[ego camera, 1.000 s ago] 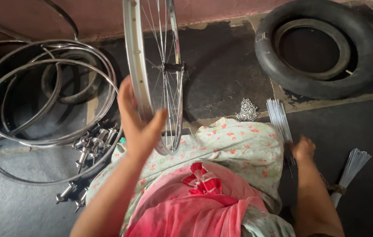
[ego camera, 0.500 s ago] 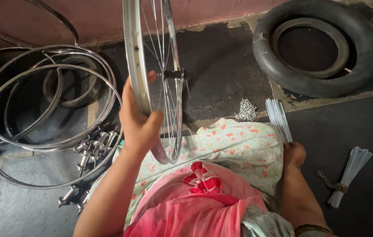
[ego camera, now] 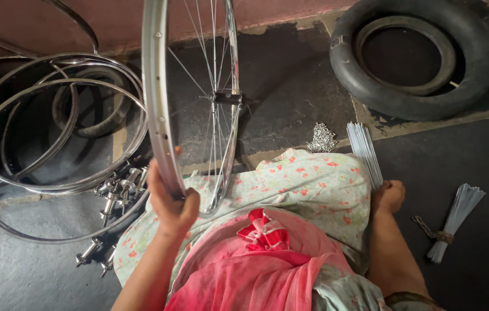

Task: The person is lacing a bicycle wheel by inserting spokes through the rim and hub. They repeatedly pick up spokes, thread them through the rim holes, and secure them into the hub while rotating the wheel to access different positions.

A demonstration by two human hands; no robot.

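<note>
The left hand is closed around the lower rim of a spoked bicycle wheel, fingers curled over the metal edge. The wheel stands upright on its edge, nearly edge-on to the camera, so it reads as a tall narrow oval. Its long axis runs from the person's lap up and away toward the reddish wall. The hub sits at mid-height, its axle pointing right, toward the car tyre. The wheel's bottom rests against the flowered cloth over the person's knees.

The right hand lies on the floor just right of the wheel's base, fingers folded on the near end of a loose bundle of spokes. A tied spoke bundle lies farther right of the wheel. Left of the wheel, bare rims are stacked, with loose hubs beside them. A small pile of nipples lies just right of the wheel.
</note>
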